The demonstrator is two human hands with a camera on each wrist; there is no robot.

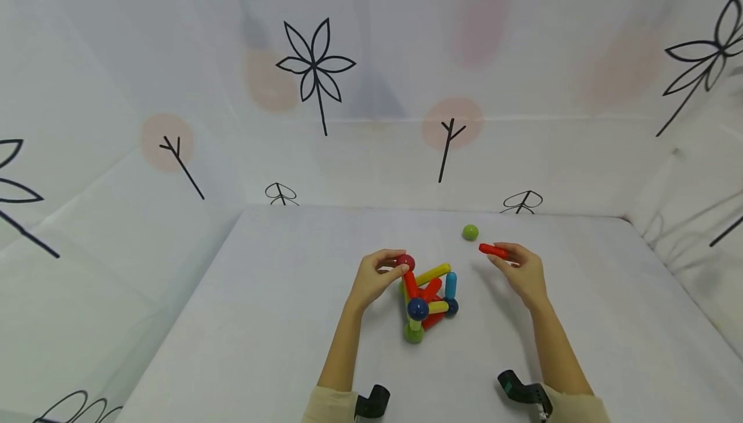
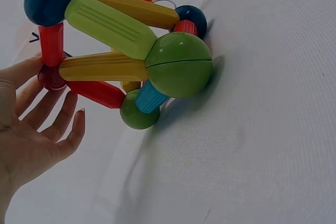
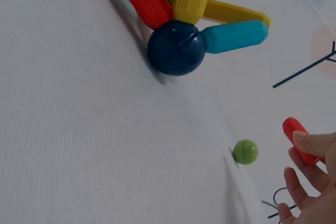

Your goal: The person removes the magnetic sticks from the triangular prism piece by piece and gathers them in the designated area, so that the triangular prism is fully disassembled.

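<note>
Red rod, dark-red ball (black-flowered white backdrop)

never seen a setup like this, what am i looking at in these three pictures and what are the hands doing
There's no robot here: these are a person's two bare hands. The wide picture comes from a camera on the head, looking forward and down. The other two come from cameras on the left and right wrists, so the white surface looks steeply tilted in them. The black devices by the sleeves are probably those wrist cameras.

On the surface stands a structure of coloured rods and balls; a loose green ball lies beyond it. The left hand grips the red ball at the structure's top. The right hand holds a separate red rod, clear of the structure.
</note>
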